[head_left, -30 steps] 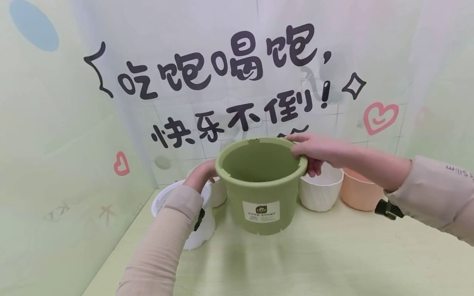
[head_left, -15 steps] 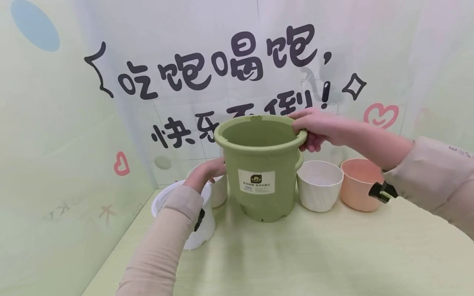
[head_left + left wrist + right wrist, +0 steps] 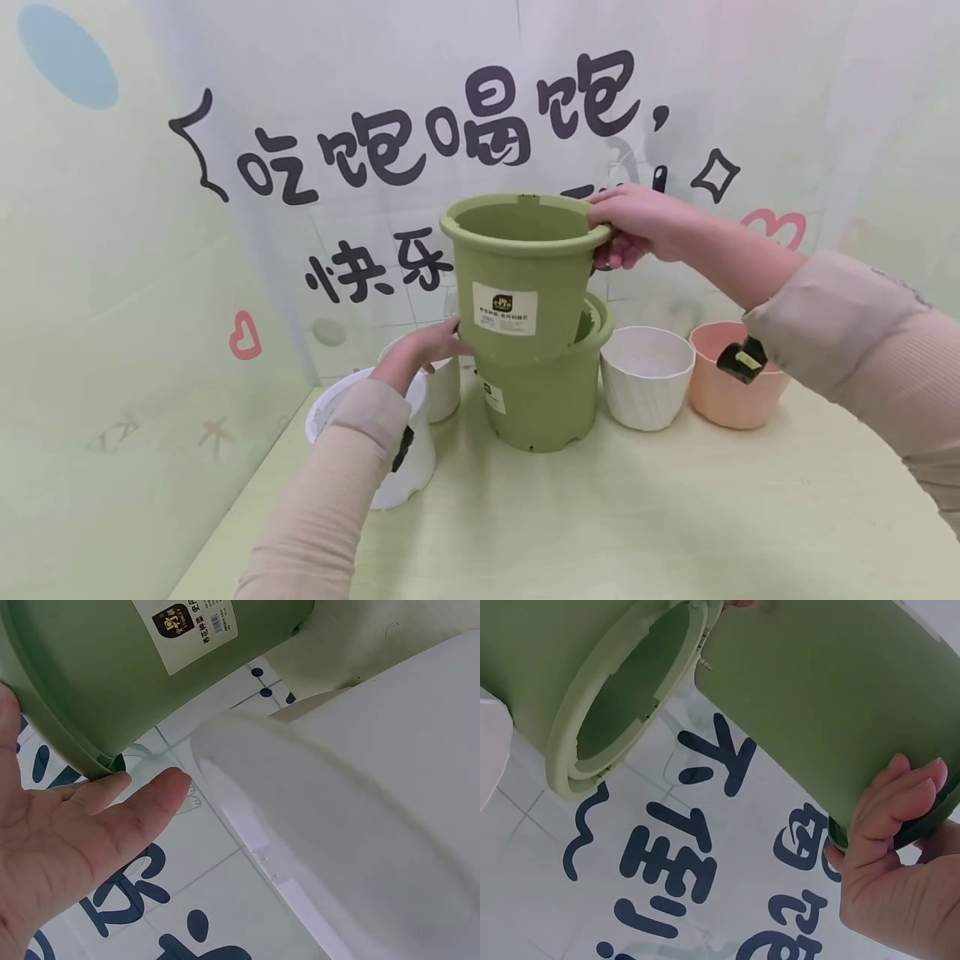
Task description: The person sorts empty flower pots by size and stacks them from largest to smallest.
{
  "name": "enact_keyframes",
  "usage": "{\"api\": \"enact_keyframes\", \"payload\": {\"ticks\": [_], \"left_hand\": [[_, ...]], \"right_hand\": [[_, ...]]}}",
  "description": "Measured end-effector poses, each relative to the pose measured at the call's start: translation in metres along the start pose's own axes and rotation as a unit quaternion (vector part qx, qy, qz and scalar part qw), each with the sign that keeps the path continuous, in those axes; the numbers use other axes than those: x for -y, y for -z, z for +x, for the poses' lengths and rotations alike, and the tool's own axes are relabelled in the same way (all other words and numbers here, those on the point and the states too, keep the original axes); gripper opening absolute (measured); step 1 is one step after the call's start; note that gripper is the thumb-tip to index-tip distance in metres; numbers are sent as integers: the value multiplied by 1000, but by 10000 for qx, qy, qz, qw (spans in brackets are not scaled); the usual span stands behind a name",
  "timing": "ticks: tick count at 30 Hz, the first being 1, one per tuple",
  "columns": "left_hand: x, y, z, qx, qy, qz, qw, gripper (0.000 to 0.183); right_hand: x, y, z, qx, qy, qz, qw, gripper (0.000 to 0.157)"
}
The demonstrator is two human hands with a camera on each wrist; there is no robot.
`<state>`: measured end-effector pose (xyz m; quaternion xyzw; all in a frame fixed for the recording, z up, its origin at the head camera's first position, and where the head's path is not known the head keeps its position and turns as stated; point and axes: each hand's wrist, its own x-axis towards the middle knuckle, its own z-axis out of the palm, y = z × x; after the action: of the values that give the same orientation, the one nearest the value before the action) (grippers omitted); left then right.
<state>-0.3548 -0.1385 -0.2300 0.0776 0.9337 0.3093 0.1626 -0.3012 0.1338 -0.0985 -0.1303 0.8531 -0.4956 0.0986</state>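
My right hand grips the rim of a green plastic flowerpot at its right side, thumb and fingers on either side of the rim in the right wrist view. This pot hangs upright, its lower end over the mouth of a second green flowerpot that stands on the table. Whether its base is still inside that mouth is hidden. At the standing pot's left, my left hand touches the rim with fairly straight fingers. Both pots carry a white label.
A white pot stands under my left forearm, with a smaller white pot behind it. To the right are a white ribbed pot and a peach pot. A printed curtain hangs behind the table.
My right hand has raised one green pot up and slightly left out of the other, so the standing pot and its rim now show below. The left hand stays nearly in place.
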Motion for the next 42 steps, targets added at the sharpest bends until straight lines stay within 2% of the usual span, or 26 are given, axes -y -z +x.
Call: {"api": "enact_keyframes", "payload": {"ticks": [6,11,17,22,27,42], "left_hand": [[-1,0,-1,-31,-61,100,9999,87],[1,0,1,-60,-71,135,9999,91],[1,0,2,-136,14,233,9996,97],[1,0,2,-153,116,304,9994,101],[1,0,1,-179,151,356,9991,102],[0,0,1,-188,120,298,9993,97]], "right_hand": [[-1,6,11,-125,-97,-1,9999,23],[-6,9,21,-186,-133,66,9997,19],[-21,6,35,-561,-197,140,9981,11],[-34,1,45,-814,-113,236,9963,14],[-46,-5,54,-898,-165,182,9957,18],[-82,-34,72,-744,-426,260,9960,13]]}}
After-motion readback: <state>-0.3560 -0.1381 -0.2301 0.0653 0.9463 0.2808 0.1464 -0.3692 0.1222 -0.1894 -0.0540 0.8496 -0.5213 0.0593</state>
